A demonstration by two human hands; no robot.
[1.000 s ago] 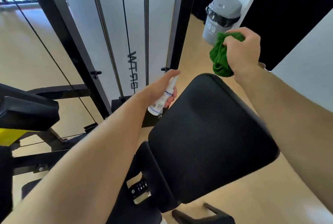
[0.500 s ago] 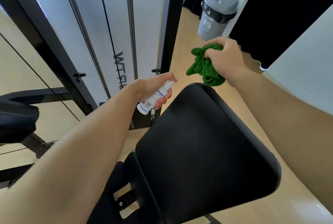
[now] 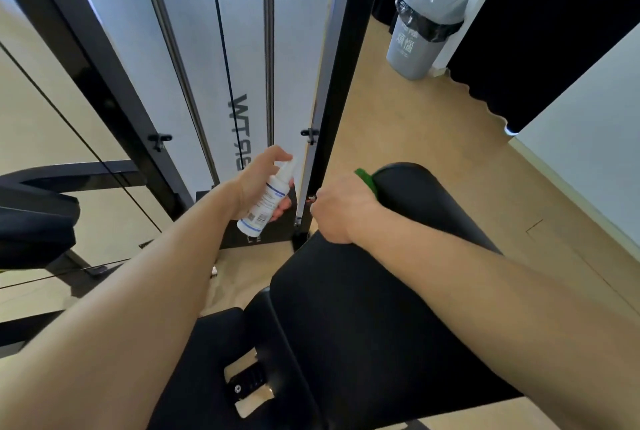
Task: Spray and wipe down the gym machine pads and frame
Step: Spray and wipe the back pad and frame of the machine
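Observation:
A large black padded backrest (image 3: 367, 319) of the gym machine fills the lower middle. My right hand (image 3: 341, 210) grips a green cloth (image 3: 364, 177) and presses it against the pad's far left edge; only a small strip of the cloth shows past my fingers. My left hand (image 3: 258, 184) holds a small white spray bottle (image 3: 268, 199) to the left of the pad, nozzle up, with a finger on top of it. The machine's black frame upright (image 3: 341, 83) stands just behind both hands.
A white shroud with steel guide rods (image 3: 267, 49) and a cable rises behind. A grey lidded bin (image 3: 424, 26) stands on the wooden floor at the back right, beside a black curtain (image 3: 554, 31). Another black pad (image 3: 34, 218) sits at the left edge.
My right hand has come down from above the pad and now presses the green cloth on its far edge. My left hand and the bottle stayed beside the pad.

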